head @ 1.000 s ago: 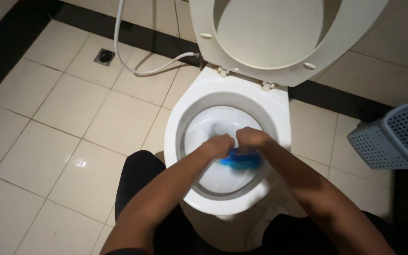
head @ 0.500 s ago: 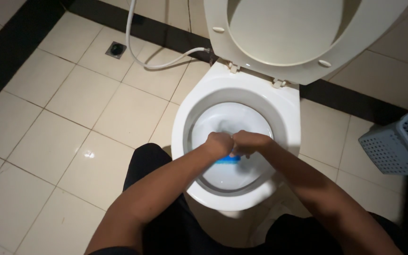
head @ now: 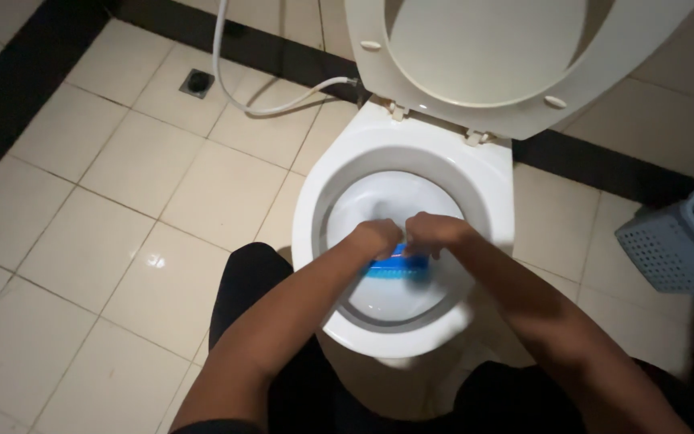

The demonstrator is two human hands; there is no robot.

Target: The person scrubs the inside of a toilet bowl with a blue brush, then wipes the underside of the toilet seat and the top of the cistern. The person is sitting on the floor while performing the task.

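Package: blue object (head: 397, 265) with a pale stripe, possibly a small packet, though the view is too blurred to be sure.
Place: over the toilet bowl (head: 315, 201), inside its rim.
Hold: gripped between the left hand (head: 377, 237) and the right hand (head: 431, 233), mostly hidden under them.
Shape: flat, oblong.
Labels, signs, screens: none seen.

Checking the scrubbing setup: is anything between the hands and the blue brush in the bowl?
Nothing visible: the left hand and right hand both grip the blue brush directly, inside the toilet bowl, seat raised.
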